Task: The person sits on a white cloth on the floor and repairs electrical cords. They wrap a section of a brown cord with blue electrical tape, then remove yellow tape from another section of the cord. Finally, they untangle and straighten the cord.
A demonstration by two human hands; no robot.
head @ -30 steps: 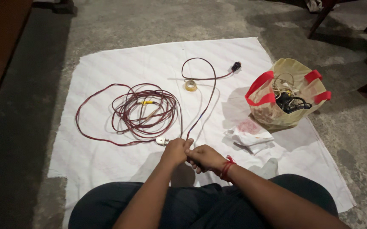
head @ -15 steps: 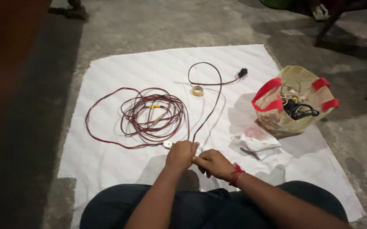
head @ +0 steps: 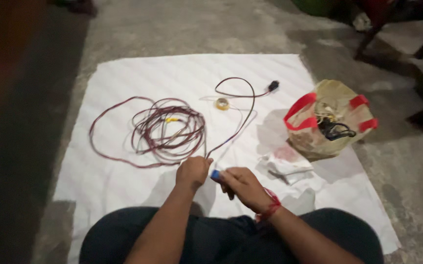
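Head view: left hand (head: 193, 171) pinches the red-black wire (head: 236, 129), which runs away up-right; right hand (head: 243, 185), just beside, grips a blue-handled tool (head: 216, 175).

Dim indoor light falls mostly on the white sheet (head: 123, 88), which glows pale against a dark floor (head: 407, 161). The left edge sinks into near-black shadow. Everything looks soft and slightly blurred, perhaps from camera motion; fine detail is lost.
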